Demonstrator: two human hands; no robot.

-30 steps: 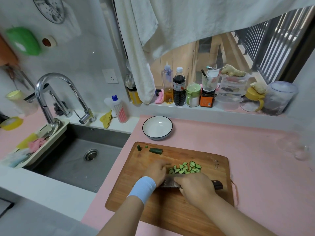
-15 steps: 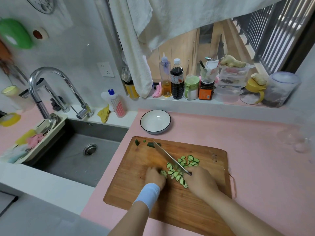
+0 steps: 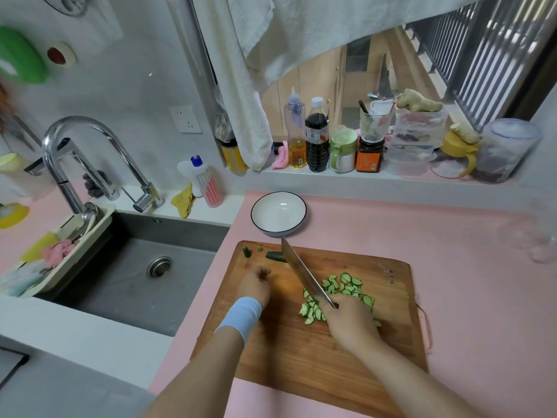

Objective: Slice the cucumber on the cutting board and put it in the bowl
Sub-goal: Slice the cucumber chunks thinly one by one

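Head view, looking down: my right hand (image 3: 351,322) is wrapped around the handle of the knife (image 3: 304,274), fingers curled tight on it. The blade is raised off the wood and points toward the far left corner of the cutting board (image 3: 301,357). The cucumber slices (image 3: 343,289) lie in a loose heap right of the board's middle, some under the blade and some against my right knuckles. A few cucumber ends (image 3: 275,256) sit along the far edge near the left corner. My left hand (image 3: 254,286), with a pale blue wristband (image 3: 241,318), hangs over the left half of the board. It is blurred, so I cannot tell how its fingers lie. The bowl (image 3: 278,213) stands on the pink counter (image 3: 467,251), just beyond the board's far edge.
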